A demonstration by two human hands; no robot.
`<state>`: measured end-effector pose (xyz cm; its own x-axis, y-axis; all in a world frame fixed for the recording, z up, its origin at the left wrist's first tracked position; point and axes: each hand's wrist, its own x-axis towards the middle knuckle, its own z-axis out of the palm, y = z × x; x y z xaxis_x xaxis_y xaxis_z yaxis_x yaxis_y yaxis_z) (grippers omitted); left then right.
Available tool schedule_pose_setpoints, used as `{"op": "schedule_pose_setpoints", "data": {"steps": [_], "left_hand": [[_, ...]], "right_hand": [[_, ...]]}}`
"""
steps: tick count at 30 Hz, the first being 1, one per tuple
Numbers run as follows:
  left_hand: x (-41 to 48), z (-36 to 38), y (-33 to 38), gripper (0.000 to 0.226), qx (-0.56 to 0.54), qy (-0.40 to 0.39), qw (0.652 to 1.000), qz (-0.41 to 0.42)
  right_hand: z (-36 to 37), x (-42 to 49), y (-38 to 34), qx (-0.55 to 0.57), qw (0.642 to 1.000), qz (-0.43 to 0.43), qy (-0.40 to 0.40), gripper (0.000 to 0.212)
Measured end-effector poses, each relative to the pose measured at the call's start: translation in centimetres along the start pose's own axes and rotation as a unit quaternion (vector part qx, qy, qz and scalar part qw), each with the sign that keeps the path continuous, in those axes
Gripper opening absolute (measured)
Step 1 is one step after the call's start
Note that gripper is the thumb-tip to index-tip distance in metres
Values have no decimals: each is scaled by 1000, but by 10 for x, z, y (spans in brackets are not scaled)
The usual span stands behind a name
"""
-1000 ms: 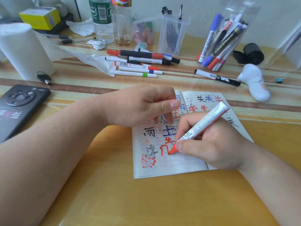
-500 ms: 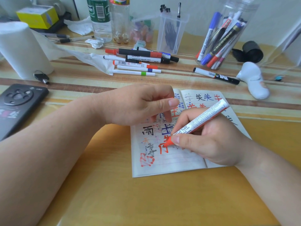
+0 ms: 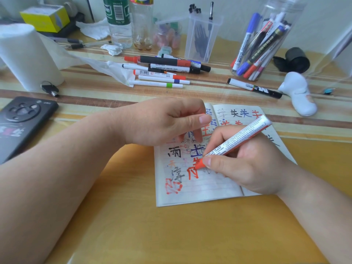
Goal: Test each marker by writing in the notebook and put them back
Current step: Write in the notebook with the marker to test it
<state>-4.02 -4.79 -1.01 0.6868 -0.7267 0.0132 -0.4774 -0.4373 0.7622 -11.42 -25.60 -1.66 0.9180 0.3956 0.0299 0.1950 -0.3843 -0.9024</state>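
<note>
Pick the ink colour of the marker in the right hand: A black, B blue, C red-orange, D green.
C: the marker gripped by the right hand has a red-orange tip, set at red-orange strokes on the notebook.

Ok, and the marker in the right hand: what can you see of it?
The marker has a white, plastic-looking barrel with small print, a red stripe and an orange-red nib section. Uncapped, it slants, rear end up and right, tip down on the open notebook beside red strokes. The right hand pinches it near the tip in a writing grip.
</note>
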Motion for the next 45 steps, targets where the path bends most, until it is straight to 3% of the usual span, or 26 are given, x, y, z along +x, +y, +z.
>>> {"op": "schedule_pose_setpoints", "data": {"steps": [5,7,10,21,27,31,38,42,45], "left_hand": [[0,1,-1,37,0,6,1000,5],[1,1,-1,36,3,6,1000,6],[1,0,0,38,2,4,1000,3],[0,0,1,38,10,1,1000,-5],[0,0,2,38,10,0,1000,-10],[0,0,2,38,12,1,1000,-8],[0,1,0,33,4,-4,1000,-12],[2,3,-4,29,31,30,999,-8],[5,2,-8,23,76,58,995,-12]], "right_hand": [[1,0,-3,-34,999,-13,-28,12],[-2,0,-3,32,999,10,-42,14],[-9,1,-1,112,992,50,4,15],[-8,1,2,-16,999,9,-28,12],[-9,2,2,30,999,31,-1,14],[-8,2,3,-27,999,28,1,12],[-11,1,4,-23,998,6,-56,11],[-16,3,9,103,993,18,-48,9],[-19,8,18,226,973,-9,49,11]]}}
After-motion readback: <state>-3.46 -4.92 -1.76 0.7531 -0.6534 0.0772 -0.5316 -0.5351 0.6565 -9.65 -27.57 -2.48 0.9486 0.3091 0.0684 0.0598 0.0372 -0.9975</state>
